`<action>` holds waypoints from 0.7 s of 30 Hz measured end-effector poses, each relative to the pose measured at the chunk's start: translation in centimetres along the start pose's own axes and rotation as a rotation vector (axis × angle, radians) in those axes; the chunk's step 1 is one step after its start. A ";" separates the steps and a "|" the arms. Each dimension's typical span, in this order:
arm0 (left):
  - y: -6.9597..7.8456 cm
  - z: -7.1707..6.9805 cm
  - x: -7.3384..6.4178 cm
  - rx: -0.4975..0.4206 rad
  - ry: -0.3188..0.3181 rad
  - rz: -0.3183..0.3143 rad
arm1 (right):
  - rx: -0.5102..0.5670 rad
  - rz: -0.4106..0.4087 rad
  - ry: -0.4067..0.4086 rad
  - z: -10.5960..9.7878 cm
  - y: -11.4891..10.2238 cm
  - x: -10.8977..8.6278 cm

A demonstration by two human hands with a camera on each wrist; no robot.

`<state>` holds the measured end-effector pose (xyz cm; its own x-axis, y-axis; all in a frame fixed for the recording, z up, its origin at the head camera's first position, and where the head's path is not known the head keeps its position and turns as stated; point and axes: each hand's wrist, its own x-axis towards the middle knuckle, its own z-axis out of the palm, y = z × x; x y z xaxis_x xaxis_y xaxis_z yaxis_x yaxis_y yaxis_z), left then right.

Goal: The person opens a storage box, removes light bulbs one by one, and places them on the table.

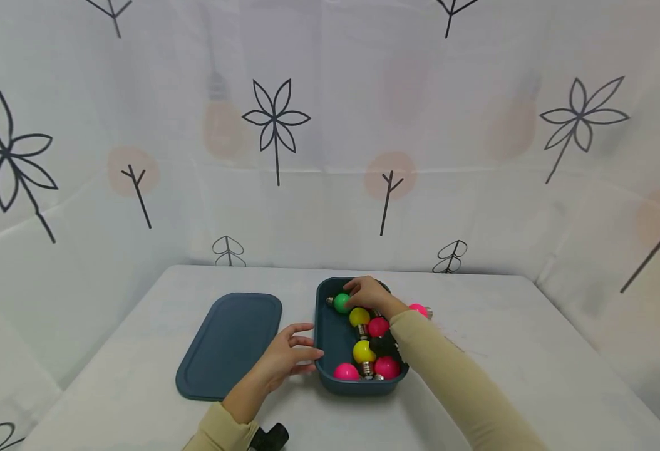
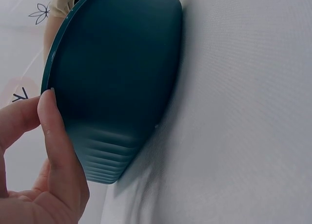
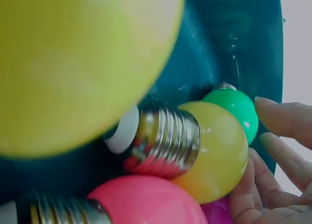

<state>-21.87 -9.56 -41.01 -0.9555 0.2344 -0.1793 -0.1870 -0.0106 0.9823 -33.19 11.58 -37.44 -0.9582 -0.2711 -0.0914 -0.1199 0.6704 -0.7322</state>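
A dark blue-green container (image 1: 325, 326) with rounded corners stands on the table, holding several coloured light bulbs. My right hand (image 1: 371, 295) reaches over its far end, fingertips right at a green bulb (image 3: 234, 109) that lies by the wall. In the right wrist view, a yellow bulb (image 3: 219, 151) lies beside those fingers and a pink bulb (image 3: 146, 202) is below it. My left hand (image 1: 286, 354) is at the container's left side, fingers spread. Its fingertips (image 2: 48, 100) touch the rim in the left wrist view.
A flat lid (image 1: 231, 341) of the same colour lies left of the container. Outside the container, to its right, a pink bulb (image 1: 418, 309) rests on the white table (image 1: 521, 363), partly behind the right sleeve. A patterned white cloth (image 1: 330, 213) hangs behind the table.
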 end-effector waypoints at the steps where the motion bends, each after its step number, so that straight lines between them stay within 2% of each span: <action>1: 0.0 0.0 0.0 0.001 0.000 -0.001 | 0.003 -0.002 -0.005 0.1 0.0 0.0; 14: 0.0 0.0 0.1 0.013 0.010 -0.010 | -0.037 -0.074 -0.158 1.5 -0.9 0.3; 21: 0.0 0.1 0.2 0.016 0.015 -0.012 | -0.067 -0.122 -0.143 2.2 -0.9 0.3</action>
<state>-22.01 -9.42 -41.07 -0.9564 0.2201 -0.1920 -0.1951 0.0076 0.9807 -32.79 9.39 -38.33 -0.8895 -0.4452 -0.1031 -0.2543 0.6696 -0.6978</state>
